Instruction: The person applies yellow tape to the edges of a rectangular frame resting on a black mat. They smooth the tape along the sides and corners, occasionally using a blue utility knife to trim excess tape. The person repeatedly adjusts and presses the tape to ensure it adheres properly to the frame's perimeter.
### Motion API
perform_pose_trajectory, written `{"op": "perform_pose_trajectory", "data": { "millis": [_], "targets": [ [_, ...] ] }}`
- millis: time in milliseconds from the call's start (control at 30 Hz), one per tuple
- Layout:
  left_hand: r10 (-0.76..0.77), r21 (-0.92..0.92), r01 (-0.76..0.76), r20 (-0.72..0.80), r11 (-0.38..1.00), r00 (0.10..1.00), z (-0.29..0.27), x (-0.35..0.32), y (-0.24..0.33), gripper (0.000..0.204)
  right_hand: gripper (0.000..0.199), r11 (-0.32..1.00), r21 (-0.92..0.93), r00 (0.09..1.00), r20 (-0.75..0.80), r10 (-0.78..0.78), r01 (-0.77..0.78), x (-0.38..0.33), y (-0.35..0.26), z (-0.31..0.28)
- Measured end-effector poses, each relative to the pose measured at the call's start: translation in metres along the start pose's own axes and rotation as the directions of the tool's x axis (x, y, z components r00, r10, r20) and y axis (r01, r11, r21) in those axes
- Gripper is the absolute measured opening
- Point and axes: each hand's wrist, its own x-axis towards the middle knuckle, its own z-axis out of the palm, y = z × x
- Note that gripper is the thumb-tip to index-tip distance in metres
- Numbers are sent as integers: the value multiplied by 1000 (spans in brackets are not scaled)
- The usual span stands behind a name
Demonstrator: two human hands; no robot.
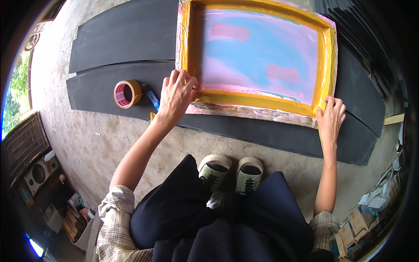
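A screen printing frame (260, 99) lies on dark sheets, its inner edges lined with yellow tape (326, 65) and its mesh (262, 48) tinted blue and pink. At the frame's near left corner my left hand (178, 94) is closed, its curled fingers gripping the taped edge; the fingertips are partly hidden. My right hand (331, 115) holds the near right corner, thumb and bent fingers closed on the taped rim. Left of my left hand, a roll of yellow tape (139, 92) rests on its side beside a blue cutter knife (153, 100), part of which is behind my wrist.
Long black sheets (124, 37) cover the concrete floor (104, 148) under the frame. More dark sheets (362, 30) are stacked at the far right. A speaker box (39, 172) and clutter stand at the left; cardboard (355, 227) and odds and ends lie at the right. My shoes (249, 174) are close in front.
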Motion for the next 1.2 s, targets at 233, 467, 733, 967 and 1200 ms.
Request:
{"op": "perform_pose_trajectory", "data": {
  "millis": [233, 467, 733, 967, 1200],
  "targets": [
    [6, -42, -6, 12, 999, 1000, -3, 16, -12, 54, 31, 959, 242, 988, -97, -124, 144, 6, -7, -1],
    [-92, -65, 90, -28, 994, 995, 9, 23, -17, 55, 25, 870, 374, 946, -179, -271, 320, 33, -51, -5],
    [-157, -93, 157, 15, 983, 988, 0, 23, -7, 44, 26, 853, 415, 948, -132, -289, 317, 26, -49, 5],
    [18, -91, -22, -46, 996, 999, 5, 14, -16, 40, 24, 845, 442, 952, -93, -291, 302, 20, -51, 4],
    [777, 105, -799, 185, 593, 601, -6, 37, -46, 42, 22, 840, 476, 965, -80, -252, 259, 11, -31, 4]
  ]
}}
